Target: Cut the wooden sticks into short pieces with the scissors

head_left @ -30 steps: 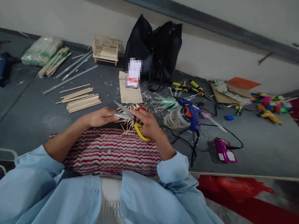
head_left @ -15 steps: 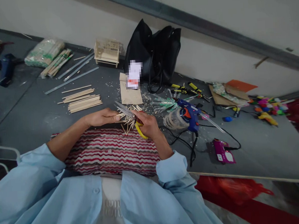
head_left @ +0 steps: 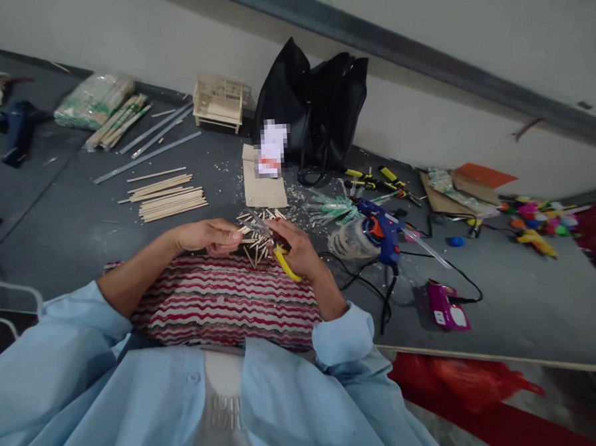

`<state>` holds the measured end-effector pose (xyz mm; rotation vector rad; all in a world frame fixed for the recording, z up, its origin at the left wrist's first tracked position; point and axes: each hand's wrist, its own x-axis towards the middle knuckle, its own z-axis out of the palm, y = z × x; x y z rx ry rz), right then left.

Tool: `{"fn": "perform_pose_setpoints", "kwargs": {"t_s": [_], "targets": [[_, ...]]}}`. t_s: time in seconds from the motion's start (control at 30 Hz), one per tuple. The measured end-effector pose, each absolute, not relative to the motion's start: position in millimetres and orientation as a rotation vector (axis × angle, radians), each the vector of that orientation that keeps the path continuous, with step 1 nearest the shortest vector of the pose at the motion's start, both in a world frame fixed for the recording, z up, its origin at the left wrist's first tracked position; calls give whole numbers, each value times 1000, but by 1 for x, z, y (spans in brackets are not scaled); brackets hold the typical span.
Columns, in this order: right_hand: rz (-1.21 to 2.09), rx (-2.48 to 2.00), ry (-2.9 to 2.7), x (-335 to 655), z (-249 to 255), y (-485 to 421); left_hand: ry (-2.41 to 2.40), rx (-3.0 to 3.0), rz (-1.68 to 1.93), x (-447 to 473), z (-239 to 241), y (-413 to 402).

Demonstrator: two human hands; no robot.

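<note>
My right hand [head_left: 300, 248] is wrapped round the yellow-handled scissors [head_left: 286, 263], whose metal blades point up and left above a pile of short cut wooden sticks [head_left: 253, 253]. Close by on the left, my left hand [head_left: 209, 237] is closed, with thumb and fingers pinched together near the blade tips. Whatever sits in that pinch is too small or hidden to make out. The pile lies at the upper edge of a red-and-white striped cloth [head_left: 222, 300]. Longer wooden sticks [head_left: 172, 204] lie in rows beyond my left wrist.
A blue glue gun [head_left: 388, 235] rests on a clear plastic container [head_left: 349, 241], its cord trailing nearby. Behind stand a small wooden model [head_left: 218, 107] and a black bag [head_left: 317, 109]. Yellow-black pliers [head_left: 376, 182], a purple box [head_left: 447, 306] and colourful pompoms [head_left: 542, 213] lie right.
My left hand has drawn its fingers in and turned slightly. The scissors have shifted a little down and right with my right hand. The whole view has moved slightly.
</note>
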<state>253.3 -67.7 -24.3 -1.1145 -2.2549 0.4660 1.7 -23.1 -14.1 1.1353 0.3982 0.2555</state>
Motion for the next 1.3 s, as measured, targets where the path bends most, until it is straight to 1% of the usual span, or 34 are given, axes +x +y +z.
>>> {"fn": "perform_pose_setpoints", "kwargs": {"t_s": [0.47, 0.8, 1.03, 1.13, 1.3], "targets": [[521, -1182, -2298, 252, -19, -71, 425, 1157, 247, 2, -17, -22], [433, -1210, -2289, 255, -24, -70, 471, 1312, 314, 0, -15, -21], [374, -1252, -2119, 252, -28, -66, 480, 1117, 356, 0, -15, -19], [435, -1233, -2098, 251, -26, -65, 461, 1061, 358, 0, -15, -18], [527, -1327, -2019, 251, -23, -64, 462, 964, 370, -1, -16, -15]]}}
